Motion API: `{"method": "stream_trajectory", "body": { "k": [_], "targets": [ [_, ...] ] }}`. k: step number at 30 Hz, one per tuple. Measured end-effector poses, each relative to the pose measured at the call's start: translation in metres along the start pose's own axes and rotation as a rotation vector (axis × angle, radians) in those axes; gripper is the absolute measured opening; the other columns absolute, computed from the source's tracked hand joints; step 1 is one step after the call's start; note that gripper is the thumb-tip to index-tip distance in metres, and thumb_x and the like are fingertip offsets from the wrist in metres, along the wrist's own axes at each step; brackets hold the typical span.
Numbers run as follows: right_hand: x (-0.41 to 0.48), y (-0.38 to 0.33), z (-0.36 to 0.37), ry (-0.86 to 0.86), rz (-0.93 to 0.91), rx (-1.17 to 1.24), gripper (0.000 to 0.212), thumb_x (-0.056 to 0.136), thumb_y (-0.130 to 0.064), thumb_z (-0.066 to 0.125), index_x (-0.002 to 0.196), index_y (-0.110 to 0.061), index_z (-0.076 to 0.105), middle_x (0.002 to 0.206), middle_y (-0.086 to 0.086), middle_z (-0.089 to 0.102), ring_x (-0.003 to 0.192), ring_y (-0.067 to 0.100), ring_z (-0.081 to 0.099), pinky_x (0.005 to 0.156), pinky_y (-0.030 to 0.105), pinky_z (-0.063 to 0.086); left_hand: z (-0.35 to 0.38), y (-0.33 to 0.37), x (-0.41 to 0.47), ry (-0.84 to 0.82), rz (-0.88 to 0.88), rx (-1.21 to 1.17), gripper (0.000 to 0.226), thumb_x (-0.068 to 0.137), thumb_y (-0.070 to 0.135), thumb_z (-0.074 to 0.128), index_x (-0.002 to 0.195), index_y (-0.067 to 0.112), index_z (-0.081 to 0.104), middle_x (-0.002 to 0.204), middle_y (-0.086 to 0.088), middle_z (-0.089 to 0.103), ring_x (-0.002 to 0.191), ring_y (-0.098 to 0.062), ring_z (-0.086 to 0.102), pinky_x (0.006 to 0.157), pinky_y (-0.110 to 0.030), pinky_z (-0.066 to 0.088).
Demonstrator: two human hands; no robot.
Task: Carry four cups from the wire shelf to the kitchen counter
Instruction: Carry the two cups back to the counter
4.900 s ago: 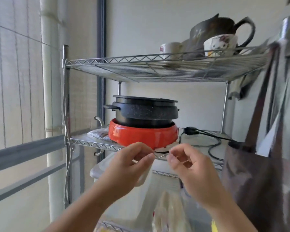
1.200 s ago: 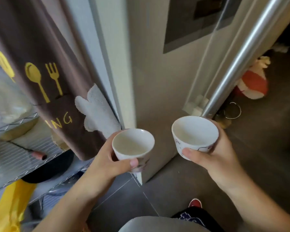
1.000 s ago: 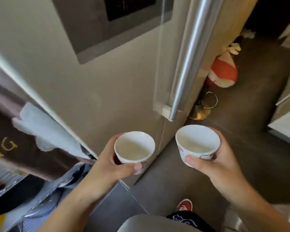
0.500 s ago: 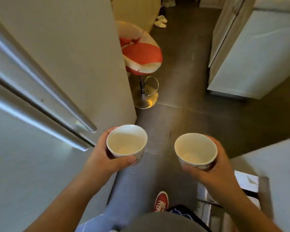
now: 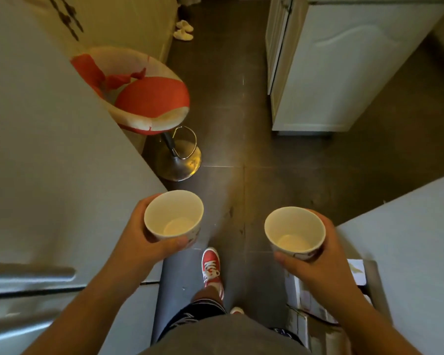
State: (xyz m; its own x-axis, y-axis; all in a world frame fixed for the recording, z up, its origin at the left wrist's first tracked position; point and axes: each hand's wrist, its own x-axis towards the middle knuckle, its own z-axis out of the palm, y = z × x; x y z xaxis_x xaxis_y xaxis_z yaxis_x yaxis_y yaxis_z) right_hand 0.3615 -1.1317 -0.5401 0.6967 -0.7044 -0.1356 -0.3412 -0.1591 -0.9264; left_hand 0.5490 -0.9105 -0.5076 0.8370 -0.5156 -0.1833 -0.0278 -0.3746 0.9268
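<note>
The left hand (image 5: 139, 242) curls fingers and thumb round the side of the left cup (image 5: 173, 216), and the right hand (image 5: 315, 262) grips the right cup (image 5: 294, 231) the same way. Both cups are upright, look empty and are held out in front of the body, well apart, probably so that two can travel at once without knocking together. They hang over the floor (image 5: 241, 124), not yet on any counter, so the carry is under way. A big grey appliance (image 5: 49, 149) fills the left, its corner just beside the left hand. A white cabinet (image 5: 344, 73) stands ahead on the right. A pale flat top (image 5: 408, 239) lies just beside the right hand; it may be the counter, though I cannot tell. A red-and-white stool (image 5: 149, 98) narrows the passage ahead. Boxes (image 5: 318, 290) sit low under the right forearm, a red shoe (image 5: 210, 267) steps between the hands, and slippers (image 5: 183, 29) lie at the far end.
</note>
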Motion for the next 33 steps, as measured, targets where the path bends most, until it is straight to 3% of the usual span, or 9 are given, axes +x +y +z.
{"method": "stream_trajectory", "body": {
  "k": [2,6,11,20,23,25,29,31,33],
  "targets": [
    [0.033,-0.001,0.003,0.003,0.004,-0.005,0.078,0.054,-0.046,0.081,0.120,-0.036,0.042,0.116,-0.025,0.050,0.104,0.011,0.056,0.096,0.036,0.048,0.005,0.002,0.028,-0.024,-0.017,0.001,0.075,0.067,0.003,0.081,0.127,0.025,0.042,0.117,0.007,0.056,0.103,-0.010,0.058,0.086,-0.031,0.052],
    [0.107,-0.008,0.013,0.022,0.016,0.012,0.080,0.052,-0.043,0.079,0.122,-0.040,0.040,0.115,-0.031,0.047,0.102,0.001,0.055,0.082,0.014,0.044,0.009,0.004,0.100,-0.074,-0.060,0.005,0.123,0.031,0.068,0.085,0.132,0.013,0.043,0.118,0.003,0.054,0.105,-0.016,0.056,0.091,-0.038,0.050],
    [0.184,-0.021,0.018,0.068,0.073,0.048,0.081,0.050,-0.046,0.080,0.121,-0.044,0.041,0.115,-0.033,0.049,0.103,-0.012,0.055,0.074,0.005,0.045,0.022,0.010,0.200,-0.180,-0.041,0.056,0.080,0.051,0.026,0.085,0.119,0.037,0.044,0.114,0.021,0.053,0.103,-0.009,0.057,0.086,-0.029,0.051],
    [0.264,-0.015,-0.027,0.355,0.184,0.017,0.081,0.057,-0.028,0.083,0.124,-0.033,0.038,0.115,-0.028,0.048,0.097,-0.004,0.054,0.074,0.006,0.039,0.103,0.062,0.352,-0.485,0.110,0.106,0.075,0.054,0.039,0.084,0.117,0.046,0.044,0.107,0.045,0.053,0.107,0.018,0.052,0.076,-0.006,0.050],
    [0.286,0.001,-0.053,0.471,0.209,0.017,0.082,0.065,0.005,0.085,0.131,-0.019,0.041,0.124,-0.008,0.058,0.102,0.008,0.062,0.071,0.002,0.046,0.153,0.088,0.390,-0.583,0.137,0.113,0.080,0.056,0.047,0.088,0.122,0.041,0.043,0.112,0.036,0.054,0.106,0.008,0.058,0.087,-0.013,0.051],
    [0.297,0.010,-0.073,0.454,0.240,0.012,0.080,0.064,-0.007,0.088,0.126,-0.031,0.043,0.116,-0.022,0.057,0.102,-0.009,0.061,0.070,0.000,0.047,0.190,0.105,0.415,-0.609,0.143,0.092,0.100,0.043,0.056,0.086,0.129,0.032,0.041,0.119,0.022,0.054,0.107,-0.006,0.059,0.092,-0.022,0.051],
    [0.334,0.022,-0.116,0.515,0.300,0.050,0.082,0.064,-0.007,0.088,0.123,-0.037,0.040,0.113,-0.027,0.053,0.097,-0.015,0.059,0.077,0.010,0.049,0.262,0.135,0.463,-0.705,0.148,0.073,0.080,0.056,0.038,0.090,0.120,0.040,0.043,0.122,0.019,0.052,0.112,-0.013,0.057,0.088,-0.026,0.053],
    [0.360,0.028,-0.136,0.570,0.308,0.113,0.080,0.065,0.000,0.086,0.125,-0.021,0.037,0.117,-0.010,0.053,0.092,-0.003,0.062,0.092,0.033,0.055,0.292,0.151,0.488,-0.730,0.132,0.066,0.078,0.053,0.039,0.087,0.119,0.042,0.044,0.121,0.021,0.052,0.110,-0.010,0.058,0.079,-0.018,0.055],
    [0.387,0.030,-0.156,0.603,0.305,0.160,0.085,0.060,-0.023,0.089,0.125,-0.009,0.035,0.116,0.002,0.051,0.095,0.002,0.061,0.097,0.041,0.053,0.315,0.167,0.511,-0.748,0.129,0.070,0.078,0.052,0.039,0.083,0.120,0.042,0.044,0.118,0.024,0.053,0.107,0.000,0.059,0.072,-0.012,0.055]
  ]
}}
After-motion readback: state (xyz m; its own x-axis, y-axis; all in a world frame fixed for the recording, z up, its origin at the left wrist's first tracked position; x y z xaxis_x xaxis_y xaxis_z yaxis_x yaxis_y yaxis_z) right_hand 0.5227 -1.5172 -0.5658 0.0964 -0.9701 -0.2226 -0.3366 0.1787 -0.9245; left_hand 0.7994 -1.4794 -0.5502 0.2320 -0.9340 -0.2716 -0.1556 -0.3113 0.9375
